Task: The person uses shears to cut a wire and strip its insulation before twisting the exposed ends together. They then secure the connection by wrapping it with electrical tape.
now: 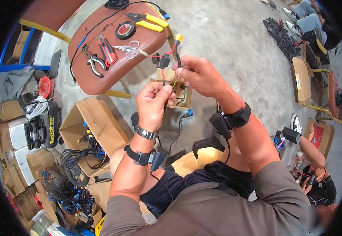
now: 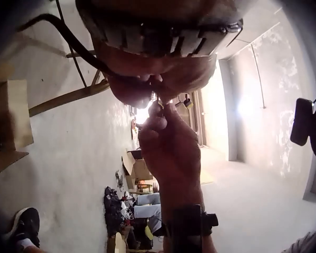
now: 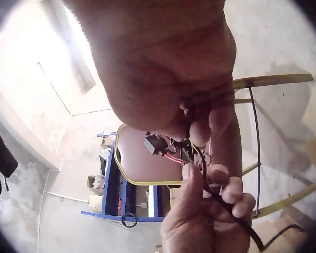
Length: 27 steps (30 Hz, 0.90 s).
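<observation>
Thumb and fingers of the left hand [image 1: 153, 103] pinch a black cable whose thin wires come out at the top; the right hand [image 1: 202, 76] pinches a yellow wire [image 1: 175, 82] and a black sleeved lead just above it. A small black box [image 1: 164, 61] with red wires hangs beyond the fingertips, and a yellow connector [image 1: 179, 38] tops the lead. The right wrist view shows the black box [image 3: 156, 143] beside both hands, and the black cable [image 3: 237, 219] running down from the left hand [image 3: 200, 221]. In the left wrist view the fingertips meet, partly in shadow.
On the brown chair seat [image 1: 82, 74] lie black tape [image 1: 125, 30], yellow-handled strippers [image 1: 149, 23], scissors [image 1: 128, 49], a red cutter [image 1: 107, 51] and pliers [image 1: 96, 65]. Cardboard boxes [image 1: 100, 118] and bundled cables [image 1: 70, 196] stand at left. Another person sits at lower right.
</observation>
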### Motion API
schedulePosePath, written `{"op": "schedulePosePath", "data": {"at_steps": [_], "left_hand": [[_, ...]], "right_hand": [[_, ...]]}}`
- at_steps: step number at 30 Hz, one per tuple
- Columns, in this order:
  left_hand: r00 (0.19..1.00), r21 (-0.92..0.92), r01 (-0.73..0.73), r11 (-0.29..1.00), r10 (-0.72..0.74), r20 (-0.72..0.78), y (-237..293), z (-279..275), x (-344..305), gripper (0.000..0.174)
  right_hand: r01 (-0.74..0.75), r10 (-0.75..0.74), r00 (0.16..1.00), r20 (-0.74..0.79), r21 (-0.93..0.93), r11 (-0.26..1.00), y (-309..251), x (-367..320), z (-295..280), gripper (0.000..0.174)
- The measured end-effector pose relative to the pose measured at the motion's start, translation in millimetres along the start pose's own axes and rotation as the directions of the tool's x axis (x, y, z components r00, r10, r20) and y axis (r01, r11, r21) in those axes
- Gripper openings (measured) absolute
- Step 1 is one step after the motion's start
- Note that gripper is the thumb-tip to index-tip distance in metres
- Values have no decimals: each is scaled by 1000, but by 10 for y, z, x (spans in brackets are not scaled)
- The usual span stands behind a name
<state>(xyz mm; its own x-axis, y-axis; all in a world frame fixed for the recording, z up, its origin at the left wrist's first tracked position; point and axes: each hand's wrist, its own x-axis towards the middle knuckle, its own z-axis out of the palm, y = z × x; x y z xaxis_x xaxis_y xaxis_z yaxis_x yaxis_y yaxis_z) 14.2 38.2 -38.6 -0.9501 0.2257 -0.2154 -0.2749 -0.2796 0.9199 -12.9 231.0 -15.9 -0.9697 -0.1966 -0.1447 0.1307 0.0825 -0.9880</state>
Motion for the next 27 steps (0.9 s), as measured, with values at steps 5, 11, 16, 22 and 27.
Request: {"op": "schedulePosePath", "data": {"at_steps": [5,11,16,22,27], "left_hand": [[999,-164,36,986,-41,-22,82,26,-38,10],[998,-220,55,974,-63,-30,40,-21,-45,10],[990,-136,51,989,-68,-126,-12,-67,-3,11],[985,-64,20,998,-31,-172,-2,-7,15,8],[978,246,-12,969,63,-199,11,70,-12,9]], "right_hand": [[61,-64,998,-19,-128,990,93,101,-2,20],[-50,49,998,-26,-59,997,6,126,92,29],[56,-61,986,-153,-36,998,-2,133,195,28],[240,-260,929,-263,-104,965,-54,112,265,23],[252,-262,952,-156,-81,964,71,95,328,19]]}}
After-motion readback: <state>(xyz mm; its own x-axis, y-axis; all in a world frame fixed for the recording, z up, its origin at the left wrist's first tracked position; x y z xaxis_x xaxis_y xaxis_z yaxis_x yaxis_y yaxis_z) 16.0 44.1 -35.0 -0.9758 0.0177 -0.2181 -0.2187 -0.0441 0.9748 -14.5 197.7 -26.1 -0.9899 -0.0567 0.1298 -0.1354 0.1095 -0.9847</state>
